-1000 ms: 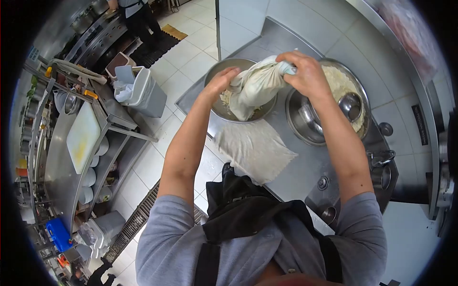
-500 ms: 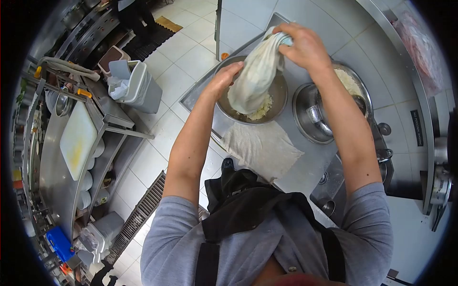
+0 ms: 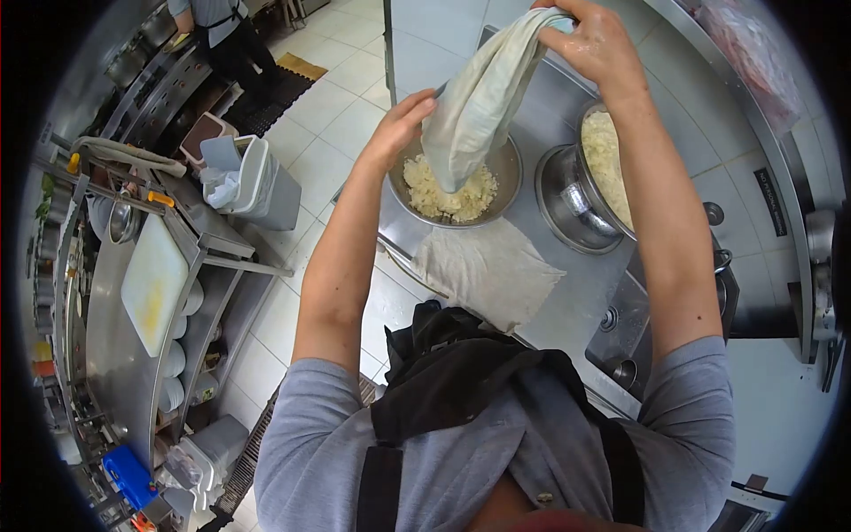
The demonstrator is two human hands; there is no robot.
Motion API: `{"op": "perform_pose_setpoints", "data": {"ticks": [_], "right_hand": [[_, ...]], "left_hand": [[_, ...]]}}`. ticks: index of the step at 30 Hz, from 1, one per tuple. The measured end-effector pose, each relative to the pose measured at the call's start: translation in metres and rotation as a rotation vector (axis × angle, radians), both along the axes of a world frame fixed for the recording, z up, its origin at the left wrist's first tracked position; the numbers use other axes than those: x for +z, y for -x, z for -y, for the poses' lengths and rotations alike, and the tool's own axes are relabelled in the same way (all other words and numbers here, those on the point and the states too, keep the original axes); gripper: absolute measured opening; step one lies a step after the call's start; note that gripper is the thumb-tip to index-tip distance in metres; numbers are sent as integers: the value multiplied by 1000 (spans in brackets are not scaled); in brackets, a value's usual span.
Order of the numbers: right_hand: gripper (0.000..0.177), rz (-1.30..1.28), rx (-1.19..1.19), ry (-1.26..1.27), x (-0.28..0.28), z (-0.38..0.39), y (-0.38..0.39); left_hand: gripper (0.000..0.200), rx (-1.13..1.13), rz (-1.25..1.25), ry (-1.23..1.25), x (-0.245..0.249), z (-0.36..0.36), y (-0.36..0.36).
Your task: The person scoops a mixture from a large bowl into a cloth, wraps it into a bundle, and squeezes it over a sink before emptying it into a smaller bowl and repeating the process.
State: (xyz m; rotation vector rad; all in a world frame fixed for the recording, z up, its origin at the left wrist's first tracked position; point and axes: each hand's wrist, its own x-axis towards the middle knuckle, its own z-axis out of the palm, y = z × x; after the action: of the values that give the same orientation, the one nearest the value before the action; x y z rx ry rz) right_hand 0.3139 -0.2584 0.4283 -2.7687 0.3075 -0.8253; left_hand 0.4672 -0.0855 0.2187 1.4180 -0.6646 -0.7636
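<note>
Two bowls [image 3: 510, 173] [image 3: 554, 195], flat cloth [image 3: 483, 270] beside, right fingers [image 3: 567, 18] gripping cloth bag [image 3: 479, 106], left fingers [image 3: 417, 105] unclear.

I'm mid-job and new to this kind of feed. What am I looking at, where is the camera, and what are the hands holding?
No machine here: these are a person's two bare hands, filmed by one camera worn on the head, looking down. The right hand grips the top of a pale cloth and holds it high, so it hangs like a sack above a steel bowl. The left hand lies open against the cloth's side. Crumbly white food sits in that bowl. On the steel counter a second cloth lies spread flat. Another bowl stands to the right. Another person stands far off, upper left.
</note>
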Motion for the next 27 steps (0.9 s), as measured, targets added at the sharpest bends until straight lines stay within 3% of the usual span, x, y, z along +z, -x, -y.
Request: {"op": "perform_pose_setpoints", "data": {"ticks": [1, 3, 5, 7, 8, 10, 13, 17, 20, 22, 27], "right_hand": [[35, -30, -9, 8, 7, -2, 5], [34, -29, -53, 79, 3, -1, 8], [33, -30, -94, 156, -2, 8, 12], [37, 33, -136, 58, -3, 21, 18], [37, 30, -140, 63, -4, 23, 19], [36, -5, -156, 65, -1, 20, 23], [35, 37, -141, 95, -6, 28, 22], [35, 6, -170, 96, -7, 30, 25], [34, -17, -182, 97, -8, 37, 29], [33, 15, -159, 96, -9, 40, 28], [31, 44, -150, 106, 12, 30, 25]], "left_hand": [[66, -9, 3, 5, -10, -1, -3], [60, 90, 176, -253, -51, -4, -10], [55, 84, 569, -574, -90, -6, -11], [67, -83, 596, -819, -110, -3, 6], [67, -86, 594, -813, -121, -1, 20], [80, -36, 862, -835, -136, 11, 56], [88, -127, 926, -904, -106, 25, 92], [87, -108, 979, -815, -151, 54, 69], [88, -21, 858, -745, -179, 74, 16], [81, 38, 797, -855, -167, 80, -13], [55, 98, 780, -773, -117, 74, -38]]}}
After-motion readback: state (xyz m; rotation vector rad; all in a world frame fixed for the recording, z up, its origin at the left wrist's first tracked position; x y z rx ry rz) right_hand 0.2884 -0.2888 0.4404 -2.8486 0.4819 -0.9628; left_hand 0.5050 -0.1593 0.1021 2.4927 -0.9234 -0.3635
